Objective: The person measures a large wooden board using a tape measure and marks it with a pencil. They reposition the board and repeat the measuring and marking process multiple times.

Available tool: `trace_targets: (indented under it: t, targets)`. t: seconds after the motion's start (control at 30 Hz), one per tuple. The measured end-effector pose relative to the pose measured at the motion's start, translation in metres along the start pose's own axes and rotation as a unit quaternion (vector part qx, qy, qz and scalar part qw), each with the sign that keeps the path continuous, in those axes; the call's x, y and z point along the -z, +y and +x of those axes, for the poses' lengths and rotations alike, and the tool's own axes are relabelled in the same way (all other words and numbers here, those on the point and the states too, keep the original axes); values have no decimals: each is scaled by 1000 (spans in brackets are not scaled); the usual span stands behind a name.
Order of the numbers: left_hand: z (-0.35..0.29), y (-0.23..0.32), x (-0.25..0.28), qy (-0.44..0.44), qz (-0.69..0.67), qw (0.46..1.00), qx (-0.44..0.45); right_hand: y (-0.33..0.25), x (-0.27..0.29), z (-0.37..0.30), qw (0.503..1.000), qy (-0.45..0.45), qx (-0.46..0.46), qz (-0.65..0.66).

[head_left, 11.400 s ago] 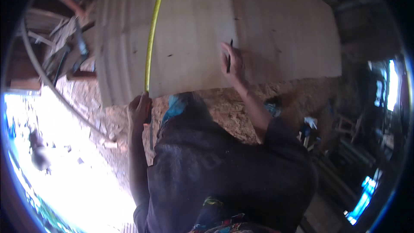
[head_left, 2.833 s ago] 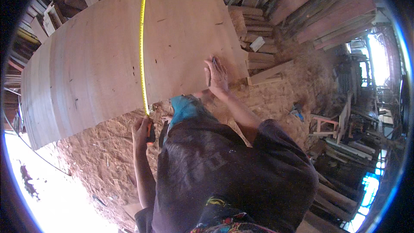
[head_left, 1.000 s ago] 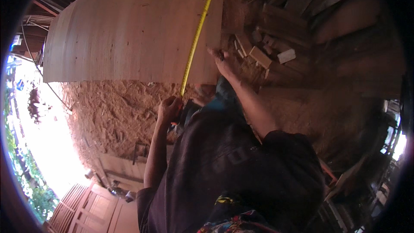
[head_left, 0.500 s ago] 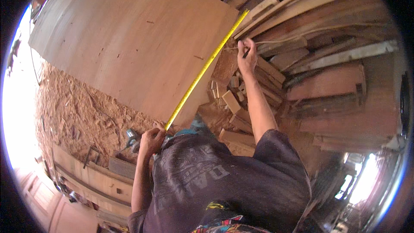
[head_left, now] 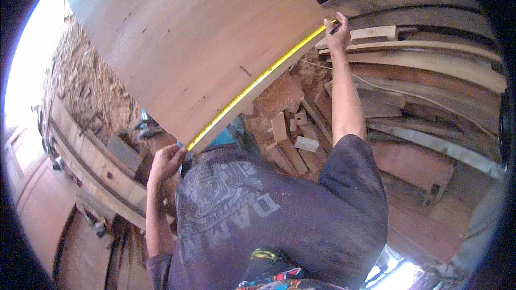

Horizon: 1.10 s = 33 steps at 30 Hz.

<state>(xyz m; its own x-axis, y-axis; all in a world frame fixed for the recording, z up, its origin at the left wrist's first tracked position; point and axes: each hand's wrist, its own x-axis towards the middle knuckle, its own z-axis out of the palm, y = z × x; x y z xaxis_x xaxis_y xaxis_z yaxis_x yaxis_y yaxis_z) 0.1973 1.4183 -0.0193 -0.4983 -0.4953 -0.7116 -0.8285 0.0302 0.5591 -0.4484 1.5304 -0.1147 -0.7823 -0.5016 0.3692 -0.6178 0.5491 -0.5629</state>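
A large thin plywood sheet (head_left: 177,37) spreads out in front of me. Along its right-hand edge stretches a yellow tape measure (head_left: 263,77), its blade straight. At the sheet's near corner my left hand (head_left: 166,162) is closed on the near end of the tape; the fingertips are partly hidden. My right hand (head_left: 337,35), at the far corner, touches the tape's other end. A short dark pencil-like stick (head_left: 335,28) is held between its fingers. Whether these fingers also grip the tape, I cannot tell.
Long boards (head_left: 430,53) lie stacked to the right. Wood offcuts (head_left: 285,137) lie beside the sheet. Sawdust and shavings (head_left: 86,75) cover the ground at left, near a teal power tool (head_left: 148,126) and a long timber beam (head_left: 97,166).
My right hand has moved up and forward, from beside the tape to its far end. The left hand stays at the near end. My view has turned, shifting the sheet's angle.
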Motion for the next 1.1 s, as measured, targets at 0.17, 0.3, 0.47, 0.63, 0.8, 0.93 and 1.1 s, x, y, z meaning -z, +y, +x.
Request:
trace_targets:
  t: [0.17, 0.3, 0.47, 0.63, 0.8, 0.93, 1.1]
  targets:
    - [-4, 9, -2, 31, -2, 999, -42, 21, -7, 21, 997, -54, 46, -5]
    - [-2, 8, 1, 30, 52, 997, -39, 32, -8, 31, 991, -119, 61, 19]
    - [1, 6, 4, 23, 45, 999, 0, 33, -1, 32, 990, -132, 26, 43]
    - [1, 2, 0, 22, 12, 999, 38, 34, 0, 31, 990, -129, 55, -30]
    - [2, 1, -3, 12, -3, 1000, 25, 24, 4, 31, 987, -148, 54, -33]
    - [5, -6, -5, 20, -13, 1000, 12, 27, 2, 33, 986, -147, 60, -59]
    - [6, -3, -4, 19, -5, 1000, 17, 36, -1, 33, 987, -148, 61, 6]
